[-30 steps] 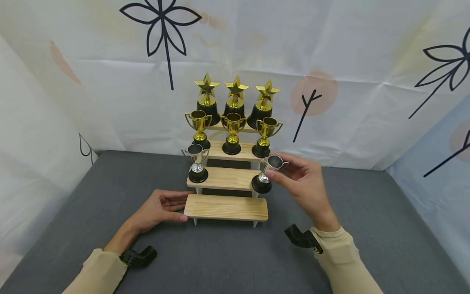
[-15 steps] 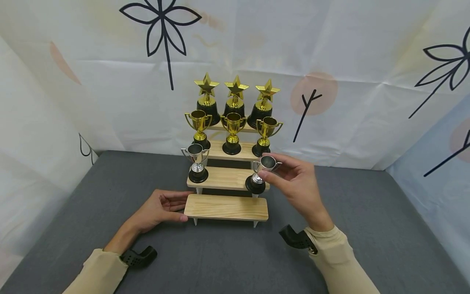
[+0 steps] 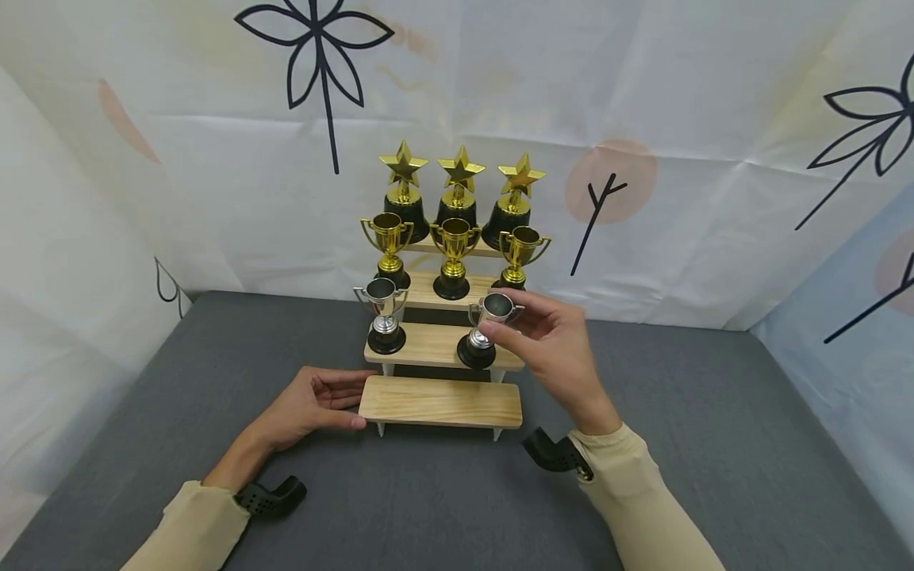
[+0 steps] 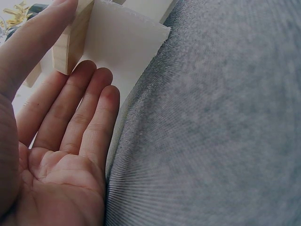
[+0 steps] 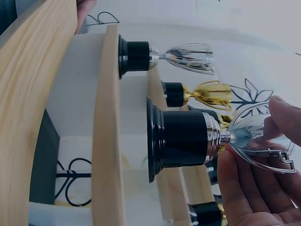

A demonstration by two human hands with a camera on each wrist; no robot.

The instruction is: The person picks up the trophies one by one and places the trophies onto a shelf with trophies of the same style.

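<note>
My right hand pinches a small silver trophy cup by its bowl between thumb and fingers. In the right wrist view the black base of that cup is apart from the wooden shelf edge. Another silver trophy cup stands upright at the left end of the third shelf. My left hand lies at the left end of the lowest shelf. In the left wrist view its fingers are nearly straight, with the thumb against the wooden shelf end.
Gold trophy cups stand in a row on the second shelf from the top. Gold star trophies fill the top shelf. The stepped stand sits on a grey table, before a white printed cloth backdrop.
My right hand has moved left with the silver trophy cup, from beyond the stand's right edge to over the third shelf. The left hand stays in place.
</note>
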